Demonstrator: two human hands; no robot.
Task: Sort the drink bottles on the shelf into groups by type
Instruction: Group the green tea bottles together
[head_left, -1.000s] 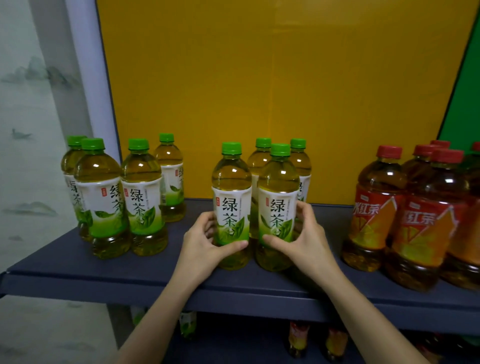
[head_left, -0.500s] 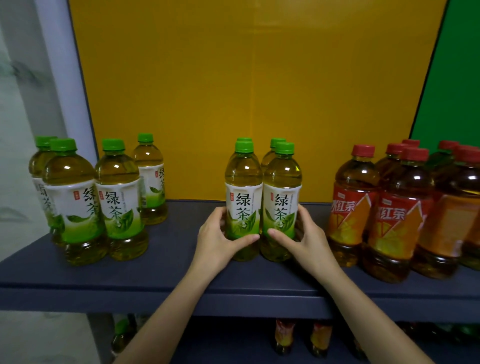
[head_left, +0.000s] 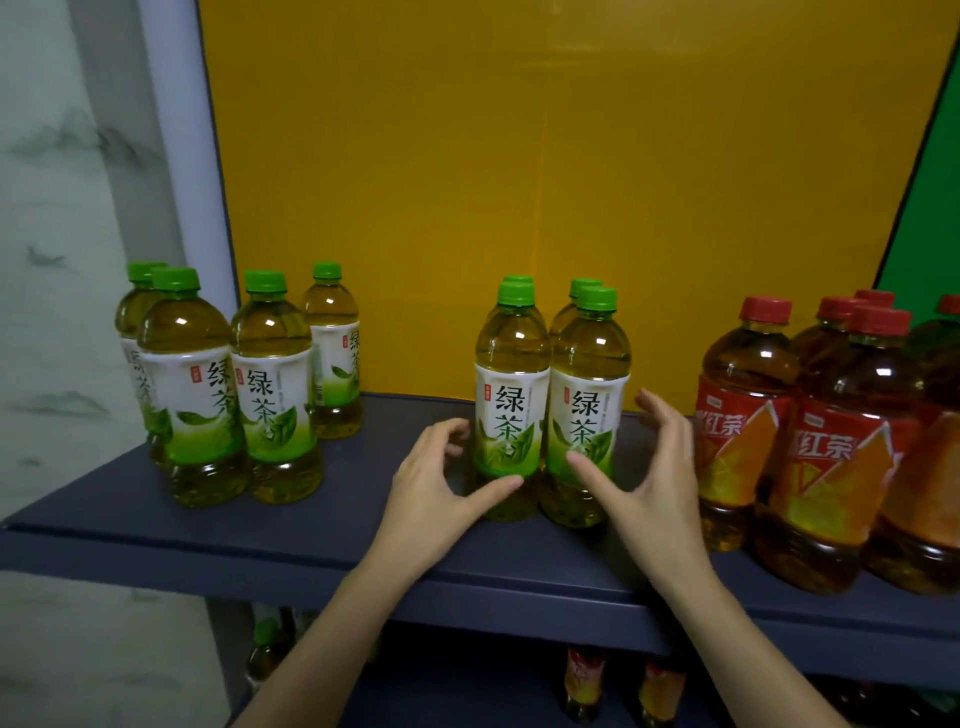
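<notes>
Several green tea bottles with green caps stand in a tight cluster at mid-shelf; the front left one and the front right one hide those behind. My left hand is open just left of the cluster, thumb tip near the front left bottle's base. My right hand is open just right of it, fingers spread and off the bottles. Another group of green tea bottles stands at the left end. Red-capped black tea bottles stand at the right end.
The dark blue shelf has a yellow back panel and a green panel at far right. A white post rises by the left group. More bottles show dimly on a lower shelf.
Both hands have let go of the two front middle bottles and drawn apart. The four middle bottles now stand squared up as a block.
</notes>
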